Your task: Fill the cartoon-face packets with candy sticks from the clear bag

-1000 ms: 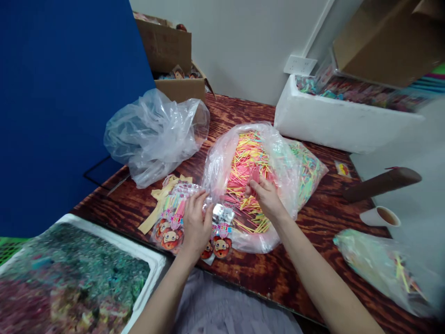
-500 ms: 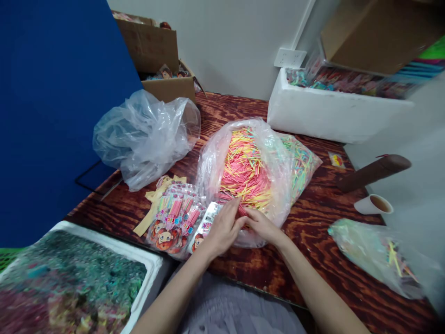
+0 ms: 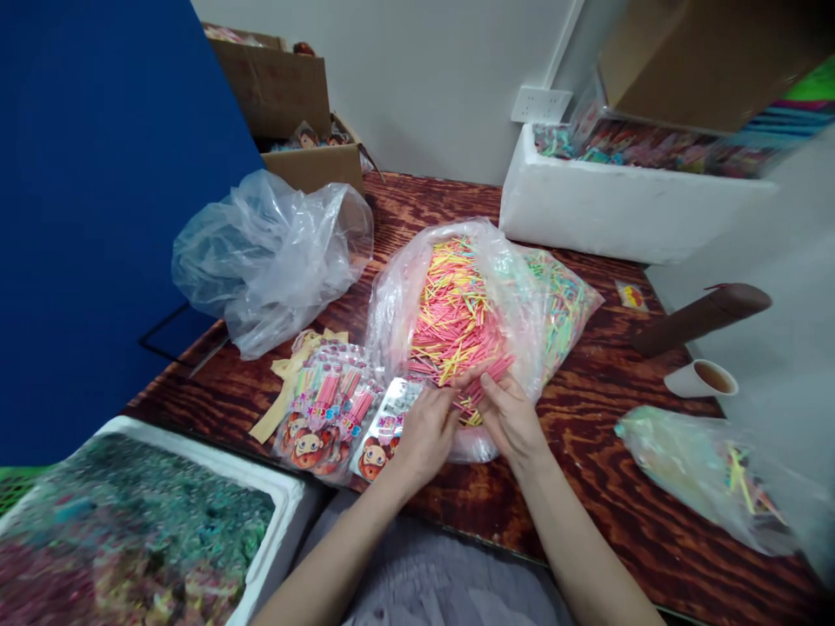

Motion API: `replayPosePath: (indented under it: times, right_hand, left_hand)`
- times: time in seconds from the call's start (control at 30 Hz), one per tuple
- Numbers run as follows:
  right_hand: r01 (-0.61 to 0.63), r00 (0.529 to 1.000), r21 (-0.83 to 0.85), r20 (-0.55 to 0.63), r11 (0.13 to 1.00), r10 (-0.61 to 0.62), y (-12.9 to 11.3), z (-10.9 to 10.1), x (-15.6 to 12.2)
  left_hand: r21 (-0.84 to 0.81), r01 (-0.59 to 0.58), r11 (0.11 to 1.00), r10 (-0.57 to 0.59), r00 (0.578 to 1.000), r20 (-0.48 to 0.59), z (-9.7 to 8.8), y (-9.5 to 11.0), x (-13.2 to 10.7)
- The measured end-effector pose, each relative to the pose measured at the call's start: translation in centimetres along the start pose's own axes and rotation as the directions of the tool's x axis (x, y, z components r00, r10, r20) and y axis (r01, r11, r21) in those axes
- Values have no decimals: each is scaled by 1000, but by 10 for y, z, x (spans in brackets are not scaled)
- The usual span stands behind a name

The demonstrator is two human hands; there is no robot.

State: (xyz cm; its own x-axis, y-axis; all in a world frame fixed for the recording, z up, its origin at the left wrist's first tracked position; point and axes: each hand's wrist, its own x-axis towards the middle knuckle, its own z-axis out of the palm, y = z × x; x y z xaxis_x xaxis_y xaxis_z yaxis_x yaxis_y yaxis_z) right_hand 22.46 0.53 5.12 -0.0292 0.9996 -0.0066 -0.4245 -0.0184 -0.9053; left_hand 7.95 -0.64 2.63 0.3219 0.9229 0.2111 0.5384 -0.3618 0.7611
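Observation:
A clear plastic bag (image 3: 391, 304), its mouth spread wide, holds a heap of thin pink and yellow sticks (image 3: 450, 304). At the bag's near edge, my right hand (image 3: 512, 422) pinches a small bundle of pink sticks (image 3: 499, 367) between thumb and fingers. Close beside it on the left, my left hand (image 3: 427, 435) is closed with its fingers curled over the bag's rim; what they hold, if anything, is hidden. Just left of that hand lies a printed packet (image 3: 378, 439) with a cartoon face. Several filled packets (image 3: 319, 426) of pink sticks are piled next to it.
A second bag of sticks (image 3: 564, 300) lies behind. Crumpled clear plastic (image 3: 280, 252) sits at left, near an open carton (image 3: 313, 165). White foam boxes stand at back right (image 3: 587, 204) and front left (image 3: 287, 496). At right are a paper cup (image 3: 691, 380), a brown cylinder (image 3: 704, 317) and a plastic bag (image 3: 691, 469).
My hands were together over the bag's near edge; now they have parted slightly. The right hand has turned and raised a bundle of pink sticks into view.

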Motion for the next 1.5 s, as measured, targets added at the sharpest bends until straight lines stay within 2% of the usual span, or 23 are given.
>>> replayPosePath:
  times: [0.1, 0.2, 0.27, 0.37, 0.43, 0.47, 0.57, 0.7, 0.77, 0.83, 0.93, 1.03, 1.23, 1.43, 1.5]
  right_hand:
    - [6, 999, -117, -30, 993, -10, 24, -3, -11]
    - [-5, 1000, -316, -5, 949, 4, 54, -11, -21]
    - [7, 1000, -370, 12, 929, -3, 70, -15, -26]
    - [18, 1000, -306, 29, 952, -9, 80, -17, -29]
    - [1, 999, -301, 33, 954, 9, 79, -16, -29]
    - [-3, 999, -326, 33, 945, 15, 76, -15, -29]
    - [11, 999, -422, 42, 907, 8, 67, -12, -27]
    - [28, 998, -477, 67, 878, 5, 61, -10, -27]
    - [35, 997, -486, 77, 873, 2, 61, -10, -28]
    - [41, 996, -488, 86, 872, 1, 63, -11, -29]
    - [52, 995, -482, 103, 875, -3, 65, -13, -29]
    - [66, 994, -484, 111, 872, -14, 66, -13, -30]
    - [78, 994, -488, 104, 869, -31, 63, -11, -29]
    - [73, 995, -499, 95, 864, -29, 62, -11, -29]
    - [67, 996, -497, 88, 865, -26, 62, -11, -29]
  left_hand:
    - [-8, 104, 995, -104, 988, -116, -7, -5, -1]
    - [21, 91, 996, -86, 980, -180, -14, -4, -9]
    - [66, -13, 998, 22, 991, -132, -14, 1, -15]
    - [128, -179, 975, 175, 984, 41, -7, 10, -23]
    - [139, -221, 965, 205, 971, 123, -3, 11, -26]
    - [135, -219, 966, 202, 971, 128, -4, 10, -28]
    - [139, -146, 980, 147, 989, 0, -14, -2, -31]
    - [316, 97, 944, -30, 977, -209, -33, -25, -34]
    - [438, 172, 882, -74, 970, -232, -37, -33, -34]
    - [526, 201, 827, -91, 970, -227, -36, -37, -33]
    - [568, 238, 788, -111, 962, -248, -31, -41, -29]
    - [523, 258, 812, -110, 948, -298, -27, -45, -27]
    - [309, 226, 924, -107, 927, -360, -29, -53, -28]
    - [207, 153, 966, -78, 941, -330, -38, -47, -25]
    - [122, 152, 981, -104, 938, -330, -41, -45, -24]
